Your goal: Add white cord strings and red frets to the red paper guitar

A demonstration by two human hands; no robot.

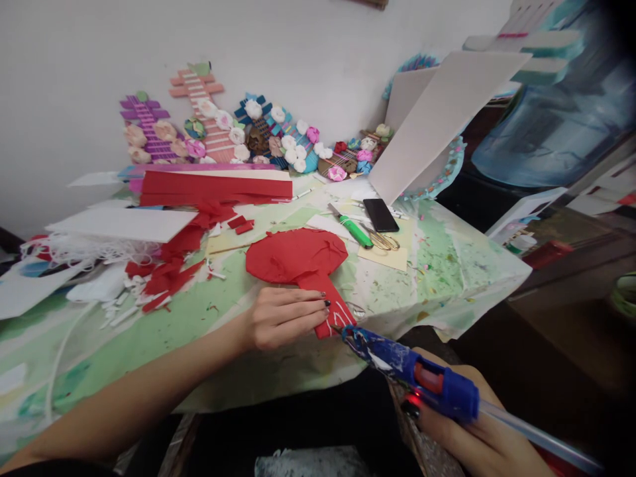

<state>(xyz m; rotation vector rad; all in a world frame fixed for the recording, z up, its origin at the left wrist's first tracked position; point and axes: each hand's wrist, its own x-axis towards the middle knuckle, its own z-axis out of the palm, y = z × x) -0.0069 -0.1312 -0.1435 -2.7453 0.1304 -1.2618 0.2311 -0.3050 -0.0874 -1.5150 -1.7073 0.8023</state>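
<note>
The right grip (464, 440) clasps glue gun (427, 384), nozzle at red cutout (298, 255) beneath flat left grip (283, 318).

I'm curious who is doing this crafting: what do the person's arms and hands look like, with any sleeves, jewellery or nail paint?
The left forearm is bare: no sleeve, watch or bracelet shows. The left hand and right hand wear no gloves and no visible rings. The fingernails are painted with a dark, near-black polish.
</note>
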